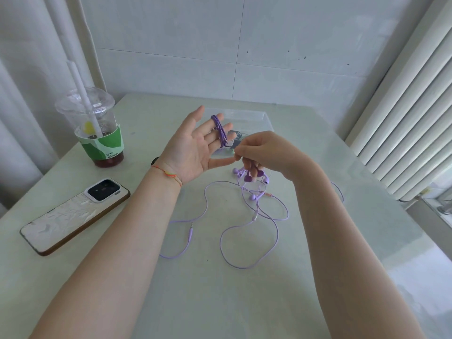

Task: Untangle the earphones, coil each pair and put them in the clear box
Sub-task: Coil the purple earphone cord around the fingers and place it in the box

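My left hand [193, 148] is raised palm up with straight fingers, and a dark purple earphone cable [218, 129] is wound in a coil around its middle fingers. My right hand [261, 152] pinches the free end of that cable just right of the coil, with dark purple earbuds [249, 177] hanging under its fingers. A light purple pair of earphones [254, 216] lies loose on the table below the hands, its plug [190, 232] to the left. The clear box [247, 121] stands behind the hands, holding dark and green earphones, partly hidden.
An iced drink cup [97, 128] with a straw stands at the left. A phone [75, 214] lies face down near the left edge. The pale table [220, 302] reaches the tiled wall, with a white radiator [415, 118] on the right.
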